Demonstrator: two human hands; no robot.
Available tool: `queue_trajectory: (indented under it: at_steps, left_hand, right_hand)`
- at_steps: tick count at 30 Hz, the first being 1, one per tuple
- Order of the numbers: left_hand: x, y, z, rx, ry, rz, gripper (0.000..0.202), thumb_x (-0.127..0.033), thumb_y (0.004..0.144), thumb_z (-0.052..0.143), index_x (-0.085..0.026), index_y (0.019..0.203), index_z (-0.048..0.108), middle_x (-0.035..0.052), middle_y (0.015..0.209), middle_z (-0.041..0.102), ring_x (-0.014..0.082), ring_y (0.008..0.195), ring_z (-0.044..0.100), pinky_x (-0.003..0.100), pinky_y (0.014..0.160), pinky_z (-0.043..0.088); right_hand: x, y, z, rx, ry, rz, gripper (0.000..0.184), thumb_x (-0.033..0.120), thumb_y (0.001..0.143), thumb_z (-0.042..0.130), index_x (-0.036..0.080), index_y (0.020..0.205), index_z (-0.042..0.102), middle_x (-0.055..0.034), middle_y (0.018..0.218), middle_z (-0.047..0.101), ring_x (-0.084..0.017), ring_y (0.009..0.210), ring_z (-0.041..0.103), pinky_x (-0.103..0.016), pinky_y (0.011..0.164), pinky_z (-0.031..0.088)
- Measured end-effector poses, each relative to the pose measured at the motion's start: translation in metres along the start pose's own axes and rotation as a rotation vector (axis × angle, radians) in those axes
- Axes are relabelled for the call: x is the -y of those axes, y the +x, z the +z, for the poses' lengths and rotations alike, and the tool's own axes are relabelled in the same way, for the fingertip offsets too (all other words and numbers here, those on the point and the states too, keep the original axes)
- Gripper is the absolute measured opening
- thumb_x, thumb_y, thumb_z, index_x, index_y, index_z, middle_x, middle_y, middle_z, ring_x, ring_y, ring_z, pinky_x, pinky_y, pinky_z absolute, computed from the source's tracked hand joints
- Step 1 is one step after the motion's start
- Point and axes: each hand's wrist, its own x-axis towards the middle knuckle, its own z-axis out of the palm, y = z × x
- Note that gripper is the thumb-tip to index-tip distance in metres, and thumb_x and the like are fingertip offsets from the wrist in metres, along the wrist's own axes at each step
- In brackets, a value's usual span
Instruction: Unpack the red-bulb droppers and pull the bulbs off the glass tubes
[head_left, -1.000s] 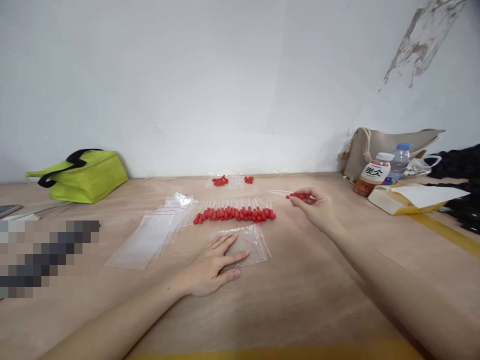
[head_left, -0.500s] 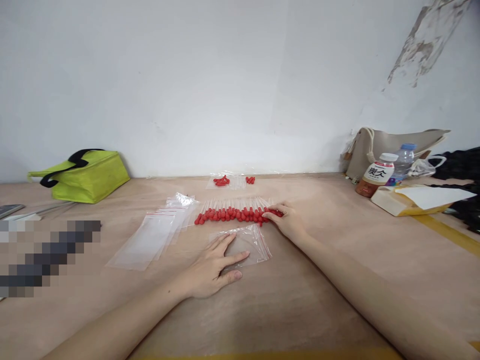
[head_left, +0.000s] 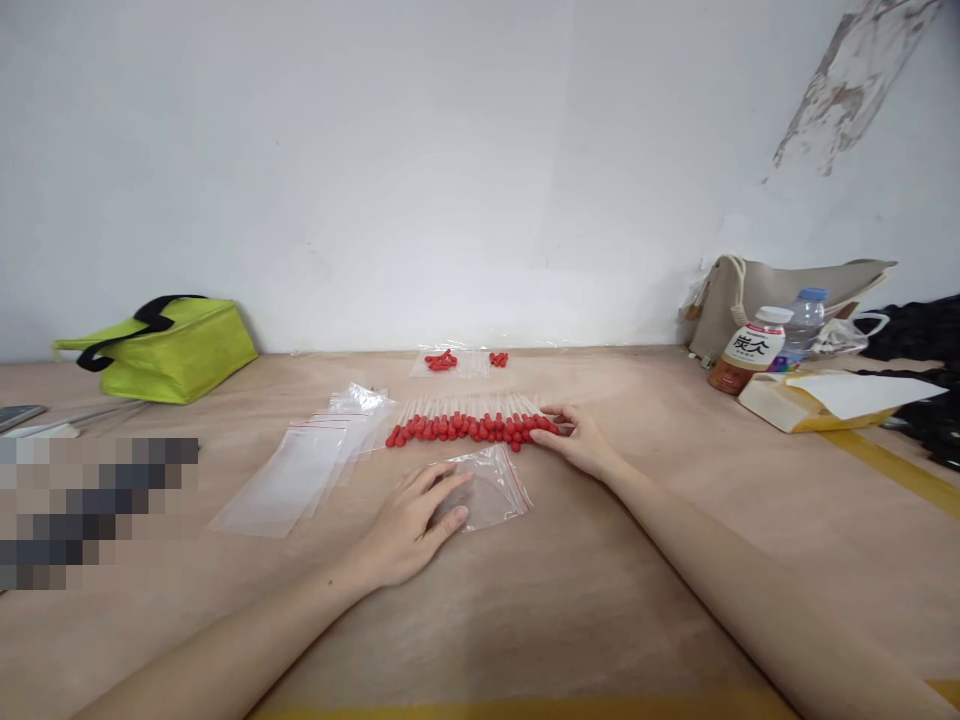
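A row of thin clear sticks with red knobbed ends [head_left: 457, 428] lies side by side on the table, red ends toward me. My right hand [head_left: 581, 440] is at the row's right end, thumb and fingers closed around the last red ends; how many it grips is hidden. Spread loosely, my left hand [head_left: 412, 520] rests on the left part of a clear zip bag [head_left: 491, 490] with a red seal line on its right. The bag lies flat just in front of the row. More zip bags [head_left: 292, 480] are fanned out to the left.
Against the wall are small bags with red-ended pieces [head_left: 441, 361]. A lime-green bag [head_left: 180, 350] stands at left. A beige bag [head_left: 720, 300], a labelled bottle [head_left: 750, 350], a clear bottle [head_left: 808, 320] and an opened packet [head_left: 817, 400] stand or lie at right.
My left hand has slid a little left, its fingers drawn closer together, uncovering more of the zip bag. The right hand has hardly moved at the row's end.
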Motion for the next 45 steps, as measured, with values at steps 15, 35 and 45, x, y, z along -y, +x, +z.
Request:
queue_trajectory:
  at_steps: [15, 35, 45]
  left_hand:
    - [0.006, 0.001, 0.003, -0.029, 0.012, 0.043, 0.036, -0.042, 0.087, 0.041, -0.027, 0.118, 0.049, 0.0058, 0.129, 0.042, 0.0223, 0.119, 0.039, 0.042, 0.099, 0.034]
    - [0.007, 0.001, 0.003, -0.027, -0.006, 0.062, 0.037, -0.041, 0.087, 0.041, -0.027, 0.12, 0.047, 0.0069, 0.13, 0.041, 0.0236, 0.12, 0.038, 0.044, 0.099, 0.034]
    - [0.005, 0.002, 0.003, -0.018, -0.003, 0.05, 0.036, -0.041, 0.087, 0.04, -0.027, 0.12, 0.048, 0.0068, 0.13, 0.04, 0.0231, 0.121, 0.037, 0.044, 0.1, 0.034]
  right_hand:
    - [-0.012, 0.009, -0.007, 0.034, 0.047, -0.063, 0.047, 0.003, 0.066, 0.045, 0.016, 0.111, 0.056, -0.009, 0.11, 0.061, -0.019, 0.103, 0.057, -0.037, 0.093, 0.044]
    - [-0.001, -0.002, -0.011, 0.122, -0.093, -0.162, 0.06, 0.006, 0.061, 0.054, 0.021, 0.119, 0.051, -0.0055, 0.117, 0.056, -0.02, 0.103, 0.055, -0.035, 0.091, 0.044]
    - [-0.009, 0.002, -0.005, 0.042, -0.111, -0.249, 0.032, 0.024, 0.08, 0.05, 0.02, 0.111, 0.058, -0.0069, 0.11, 0.062, -0.02, 0.102, 0.057, -0.038, 0.091, 0.045]
